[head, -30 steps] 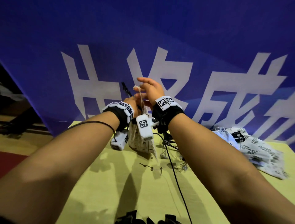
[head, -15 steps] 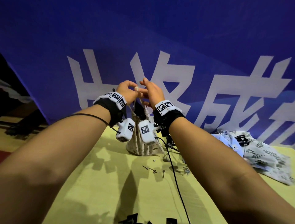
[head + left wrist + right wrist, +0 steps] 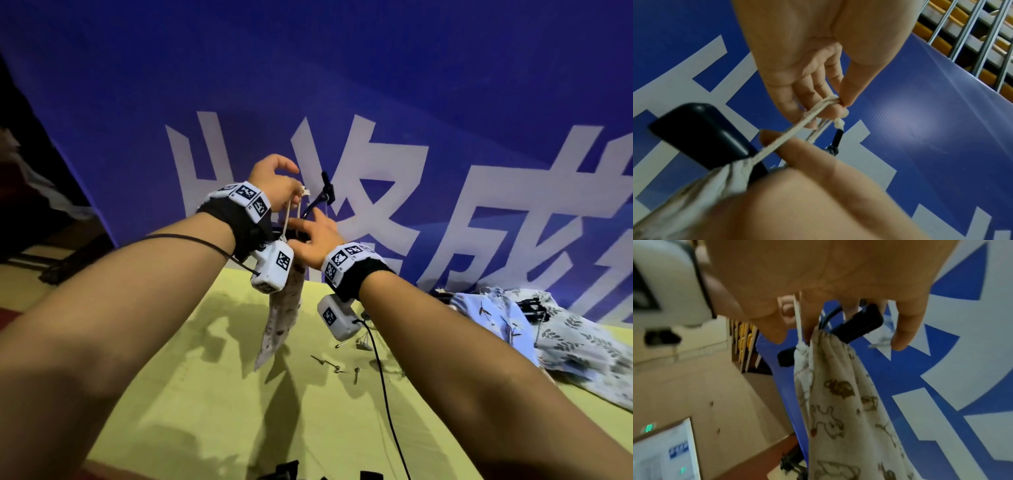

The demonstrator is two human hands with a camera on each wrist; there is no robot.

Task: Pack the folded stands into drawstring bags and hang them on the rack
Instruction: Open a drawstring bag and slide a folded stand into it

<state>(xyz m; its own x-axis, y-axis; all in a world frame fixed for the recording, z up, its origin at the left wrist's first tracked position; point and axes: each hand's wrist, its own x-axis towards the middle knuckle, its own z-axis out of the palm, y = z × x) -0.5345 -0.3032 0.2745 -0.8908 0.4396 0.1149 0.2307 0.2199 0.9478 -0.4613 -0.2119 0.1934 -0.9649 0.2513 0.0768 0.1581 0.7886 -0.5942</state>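
A beige animal-print drawstring bag (image 3: 281,318) hangs in the air over the yellow table (image 3: 205,394). The black end of a folded stand (image 3: 701,134) sticks out of its gathered neck. My left hand (image 3: 299,192) pinches the white drawstring (image 3: 789,136) near its knotted end and holds it taut above the bag. My right hand (image 3: 308,234) sits just below, its fingers curled round the bag's neck (image 3: 830,340) and the stand (image 3: 861,324). The black rack hook (image 3: 325,185) rises just behind and to the right of both hands.
A heap of blue and white leaf-print bags (image 3: 565,329) with a black stand on it lies at the right of the table. Small metal pins (image 3: 335,366) and a black cable (image 3: 387,394) lie behind the hanging bag. A blue banner (image 3: 445,85) backs the table.
My left hand has risen with the drawstring, and the bag has come up off the table and hangs narrow. My right hand has dropped to the bag's neck.
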